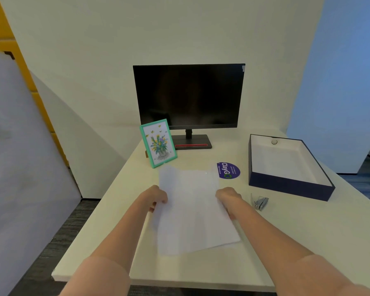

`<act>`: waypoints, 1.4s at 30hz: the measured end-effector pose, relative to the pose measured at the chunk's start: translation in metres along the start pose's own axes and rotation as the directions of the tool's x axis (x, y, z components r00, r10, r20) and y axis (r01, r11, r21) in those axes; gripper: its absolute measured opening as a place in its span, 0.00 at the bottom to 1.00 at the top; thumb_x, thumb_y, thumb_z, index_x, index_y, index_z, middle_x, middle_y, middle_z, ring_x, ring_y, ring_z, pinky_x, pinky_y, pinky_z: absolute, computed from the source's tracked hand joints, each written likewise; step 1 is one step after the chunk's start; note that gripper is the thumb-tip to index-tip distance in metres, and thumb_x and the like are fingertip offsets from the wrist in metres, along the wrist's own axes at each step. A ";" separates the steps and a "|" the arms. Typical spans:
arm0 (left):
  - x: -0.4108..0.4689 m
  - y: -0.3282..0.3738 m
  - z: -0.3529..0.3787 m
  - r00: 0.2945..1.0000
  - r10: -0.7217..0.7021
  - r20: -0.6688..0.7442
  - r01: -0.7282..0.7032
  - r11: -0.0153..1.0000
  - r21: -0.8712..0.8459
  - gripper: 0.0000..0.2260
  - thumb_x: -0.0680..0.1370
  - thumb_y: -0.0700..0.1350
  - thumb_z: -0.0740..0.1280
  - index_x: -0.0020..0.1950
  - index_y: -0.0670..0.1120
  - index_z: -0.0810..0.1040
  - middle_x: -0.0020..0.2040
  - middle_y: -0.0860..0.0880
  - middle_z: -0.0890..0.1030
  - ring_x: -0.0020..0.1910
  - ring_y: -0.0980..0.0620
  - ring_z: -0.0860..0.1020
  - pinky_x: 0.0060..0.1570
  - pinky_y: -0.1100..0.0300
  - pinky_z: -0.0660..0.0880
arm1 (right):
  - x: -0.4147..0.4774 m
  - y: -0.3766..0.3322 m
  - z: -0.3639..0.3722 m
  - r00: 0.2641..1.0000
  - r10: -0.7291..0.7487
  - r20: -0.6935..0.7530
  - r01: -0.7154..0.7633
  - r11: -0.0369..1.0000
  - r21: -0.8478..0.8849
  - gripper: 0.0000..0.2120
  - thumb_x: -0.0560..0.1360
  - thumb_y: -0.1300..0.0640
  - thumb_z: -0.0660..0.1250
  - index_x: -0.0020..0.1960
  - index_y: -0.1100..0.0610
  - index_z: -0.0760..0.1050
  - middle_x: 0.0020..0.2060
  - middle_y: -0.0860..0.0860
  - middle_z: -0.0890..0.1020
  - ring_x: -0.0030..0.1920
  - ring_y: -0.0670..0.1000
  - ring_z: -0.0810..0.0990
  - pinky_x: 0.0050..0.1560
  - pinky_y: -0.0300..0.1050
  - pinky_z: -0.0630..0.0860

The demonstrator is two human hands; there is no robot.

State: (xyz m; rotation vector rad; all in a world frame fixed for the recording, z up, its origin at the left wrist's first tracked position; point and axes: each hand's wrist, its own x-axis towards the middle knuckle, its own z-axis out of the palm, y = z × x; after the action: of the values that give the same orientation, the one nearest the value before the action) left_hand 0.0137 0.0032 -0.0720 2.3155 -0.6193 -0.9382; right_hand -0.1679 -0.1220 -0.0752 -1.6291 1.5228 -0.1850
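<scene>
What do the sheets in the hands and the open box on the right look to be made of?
The sheets: thin white paper, matte; layers fan out at the lower edge, and the left hand and right hand grip the sides. The box: probably rigid cardboard, matte navy outside with a white lining inside; its thin straight walls and crisp corners suggest it.

The paper (192, 210) lies mid-table (286, 242), its side edges held by the left hand (156, 197) and right hand (228, 198). Behind it the frame (158, 143) stands left and the sticker (228, 170) lies right. The monitor (189, 96) sits at the far edge. The box (286, 184) lies along the right edge, with the stapler (260, 202) before it.
</scene>
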 end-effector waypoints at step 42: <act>-0.115 0.047 0.010 0.601 0.240 -0.763 -0.681 0.653 -0.331 0.07 0.78 0.49 0.61 0.51 0.46 0.73 0.43 0.54 0.78 0.44 0.51 0.77 0.45 0.56 0.70 | -0.085 -0.014 -0.070 0.872 -0.482 -0.080 0.388 0.583 0.714 0.16 0.73 0.69 0.64 0.57 0.56 0.76 0.51 0.56 0.83 0.52 0.58 0.81 0.57 0.56 0.78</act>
State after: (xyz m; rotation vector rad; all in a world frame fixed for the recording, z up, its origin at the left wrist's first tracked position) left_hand -0.0784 0.0337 0.0072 1.5613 -0.4996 0.0354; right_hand -0.2225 -0.0838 0.0141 -1.2840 0.7411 -0.8352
